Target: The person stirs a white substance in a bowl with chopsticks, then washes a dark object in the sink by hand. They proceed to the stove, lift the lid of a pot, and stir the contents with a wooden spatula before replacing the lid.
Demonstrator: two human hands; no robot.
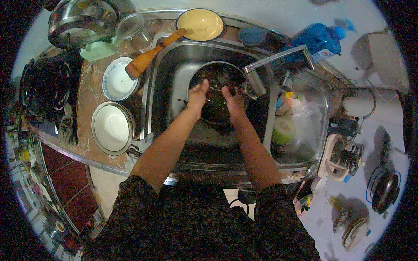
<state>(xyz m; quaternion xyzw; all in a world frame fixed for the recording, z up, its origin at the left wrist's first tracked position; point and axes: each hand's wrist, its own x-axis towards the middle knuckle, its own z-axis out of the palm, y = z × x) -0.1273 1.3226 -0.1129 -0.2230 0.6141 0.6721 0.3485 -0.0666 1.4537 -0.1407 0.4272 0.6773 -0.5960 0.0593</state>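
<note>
Both my hands reach into a round metal bowl point(218, 62) that stands in the large basin of a stainless steel sink point(192, 140). The bowl holds dark contents with wet glints, too dim to name. At the bowl's left side is my left hand point(198, 96), thumb up and fingers partly hidden in the dark contents. Opposite it, my right hand point(234, 98) dips its fingers in at the right side. Whether either hand grips anything cannot be seen. The faucet point(256, 83) hangs just beyond the bowl's right rim.
A wooden spatula point(143, 63) lies from a patterned white bowl point(119, 80) toward a yellow enamel bowl point(200, 24). Nearer stands another white bowl point(112, 128). A cut melon point(283, 130) and plastic bags point(305, 120) fill the right basin. Behind it stands a blue plastic bottle point(315, 39).
</note>
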